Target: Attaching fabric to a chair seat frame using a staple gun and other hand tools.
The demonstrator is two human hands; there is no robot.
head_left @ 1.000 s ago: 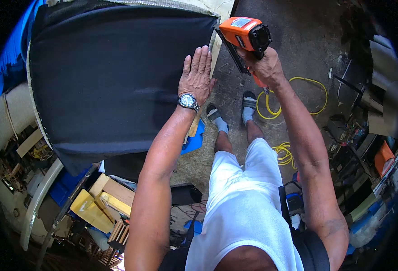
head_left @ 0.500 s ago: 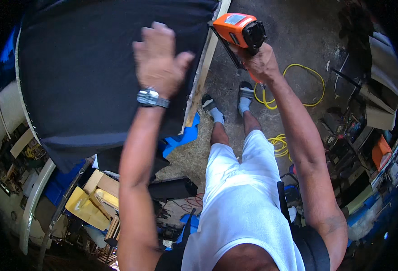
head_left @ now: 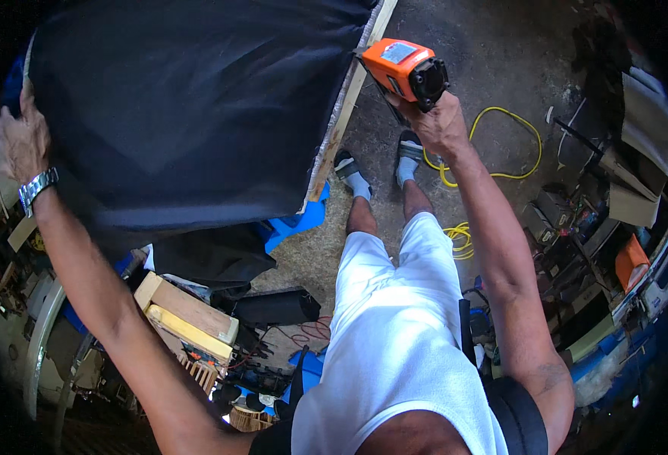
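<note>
Black fabric [head_left: 197,114] covers a broad panel with a pale wooden edge [head_left: 341,114] on its right side. My right hand [head_left: 440,125] is wrapped around the handle of an orange staple gun [head_left: 402,67]. The gun's nose meets the panel's right edge, near the top of the view. At the opposite side, my left hand [head_left: 24,144], with a metal watch on its wrist, is at the fabric's left edge. Its index finger stretches out along that edge and the fingers look apart. Whether it presses on the cloth is hard to make out.
A yellow hose [head_left: 535,144] loops on the concrete floor to the right of my feet. Wooden pieces [head_left: 190,311] and a black roll [head_left: 277,307] lie below the panel. Blue material [head_left: 296,224] shows under its corner. Cardboard [head_left: 637,189] and clutter line the right side.
My left hand has moved from above the middle of the fabric out to its left edge. The staple gun has shifted slightly down along the wooden edge, still in my right hand.
</note>
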